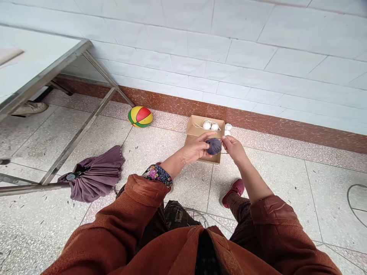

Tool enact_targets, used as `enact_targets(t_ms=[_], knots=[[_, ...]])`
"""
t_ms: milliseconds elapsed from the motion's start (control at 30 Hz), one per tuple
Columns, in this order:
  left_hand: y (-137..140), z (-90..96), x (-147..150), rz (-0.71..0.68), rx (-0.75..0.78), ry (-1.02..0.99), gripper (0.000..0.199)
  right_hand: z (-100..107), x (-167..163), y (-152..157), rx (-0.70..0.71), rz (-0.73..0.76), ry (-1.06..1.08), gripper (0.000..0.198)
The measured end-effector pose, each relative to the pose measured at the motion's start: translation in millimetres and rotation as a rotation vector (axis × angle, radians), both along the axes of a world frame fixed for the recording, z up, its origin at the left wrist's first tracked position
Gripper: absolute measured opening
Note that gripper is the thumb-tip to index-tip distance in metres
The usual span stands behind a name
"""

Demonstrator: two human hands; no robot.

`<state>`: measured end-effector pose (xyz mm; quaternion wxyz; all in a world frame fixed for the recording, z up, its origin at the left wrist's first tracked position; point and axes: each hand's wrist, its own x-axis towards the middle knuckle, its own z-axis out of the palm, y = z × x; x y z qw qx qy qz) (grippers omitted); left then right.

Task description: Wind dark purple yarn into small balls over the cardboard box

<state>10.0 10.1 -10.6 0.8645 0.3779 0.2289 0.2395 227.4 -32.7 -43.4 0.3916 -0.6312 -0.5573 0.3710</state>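
Observation:
My left hand (195, 148) holds a dark purple-grey ball of yarn (213, 146), with the thumb across its near side. Just right of the ball, my right hand (233, 147) is closed in a pinch; a strand of the yarn seems to run to its fingertips, though it is too thin to follow. Below both hands an open cardboard box (191, 124) rests on the floor by the wall. Two white balls of yarn (210, 125) with loose strands lie in its far part. Another white ball (228, 127) sits against the box's right side.
A yellow, red and green ball (140, 117) lies left of the box. Farther left, a folded purple umbrella (97, 172) is beside the metal frame of a table (43, 72). A shoe (31, 108) shows under the table. A thin cable (351, 198) curves at the far right.

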Motion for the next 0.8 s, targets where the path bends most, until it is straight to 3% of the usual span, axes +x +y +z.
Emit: enact_targets(t_ms=[100, 300, 433, 567, 700, 800], knots=[[6.7, -4.2, 4.8, 0.11, -0.009, -0.034, 0.051, -7.2, -9.1, -4.9, -0.053, -0.014, -0.096, 0.051], [17.8, -12.9, 9.6, 0.336, -0.077, 0.11, 0.031, -7.7, -31.0, -15.3, 0.017, 0.207, -0.156, 0.033], [16.5, -16.9, 12.1, 0.347, -0.149, 0.243, 0.022, 7.7, -32.5, -21.7, 0.051, 0.326, -0.064, 0.036], [8.5, -17.3, 18.7, 0.299, -0.082, 0.294, 0.027, 31.0, -26.9, -26.5, 0.024, 0.413, 0.186, 0.042], [2.5, -17.4, 21.3, 0.21, 0.099, 0.412, 0.044, 43.2, -14.9, -25.1, 0.045, 0.27, 0.389, 0.044], [0.1, -16.4, 17.1, 0.094, 0.194, 0.42, 0.068, 40.1, -5.9, -19.1, 0.082, 0.101, 0.366, 0.044]])
